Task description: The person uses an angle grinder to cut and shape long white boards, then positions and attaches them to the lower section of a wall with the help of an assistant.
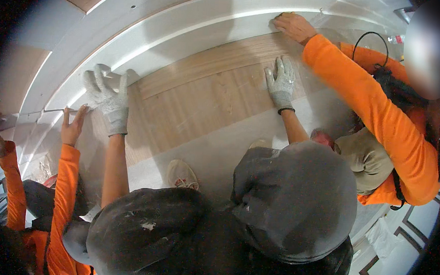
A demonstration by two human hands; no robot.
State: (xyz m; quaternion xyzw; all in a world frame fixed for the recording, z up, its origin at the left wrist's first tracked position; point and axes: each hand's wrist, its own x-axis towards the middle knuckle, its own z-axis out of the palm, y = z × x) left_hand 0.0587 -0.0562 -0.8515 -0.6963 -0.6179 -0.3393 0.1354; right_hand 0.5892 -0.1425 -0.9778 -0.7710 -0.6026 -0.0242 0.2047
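Both my hands wear pale grey knitted gloves. At the left, my left hand (106,95) is raised against a long white moulded board (205,36), its fingers spread over the board's ridges. Farther right, my right hand (281,82) lies flat on the wood-look flooring (209,99), fingers stretched out and nothing held. The white board runs along the far edge of that flooring and appears curved by the lens. Another person's bare hand (294,28) presses on the board beyond my right hand. A second person's hand (73,126) touches its left part, close beside my left hand.
A person with an orange sleeve (367,85) crouches at the right; another orange sleeve (66,179) comes in at the left. My knees in dark trousers and a light shoe (182,174) are close below. Patterned tiles (393,251) and a plastic bottle (397,39) are at the right.
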